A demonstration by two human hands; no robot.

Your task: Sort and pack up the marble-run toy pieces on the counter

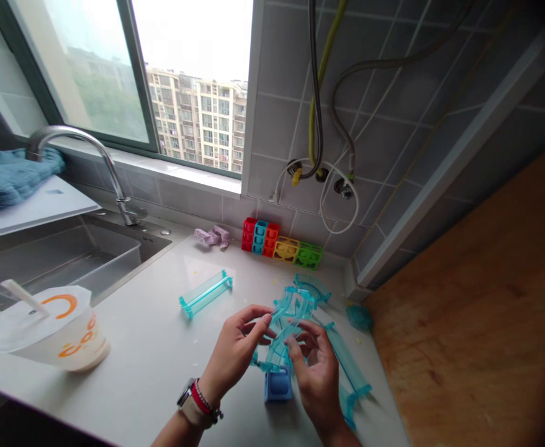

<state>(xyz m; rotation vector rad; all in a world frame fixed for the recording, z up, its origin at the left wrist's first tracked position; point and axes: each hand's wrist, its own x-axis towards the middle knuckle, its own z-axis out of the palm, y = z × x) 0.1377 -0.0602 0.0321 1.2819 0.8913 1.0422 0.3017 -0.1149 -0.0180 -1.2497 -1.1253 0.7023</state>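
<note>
Both hands are at a translucent turquoise curved track piece (279, 347) over the front right of the counter. My left hand (239, 341), with a watch and bracelets on its wrist, pinches its left edge between thumb and fingers. From the right, my right hand (316, 366) grips the other edge with thumb and bent fingers. Beneath them is a blue cube block (278, 385) with a rounded hollow. Another turquoise curved section (300, 301) lies just beyond the fingers; whether it is joined to the held one, I cannot tell.
A straight track piece (206, 293) lies left, and a long one (349, 363) right. Coloured blocks (279, 242) line the wall beside a crumpled purple wrapper (211, 236). A drink cup (53, 329) stands near the sink (146, 257). A wooden panel (468, 310) bounds the right.
</note>
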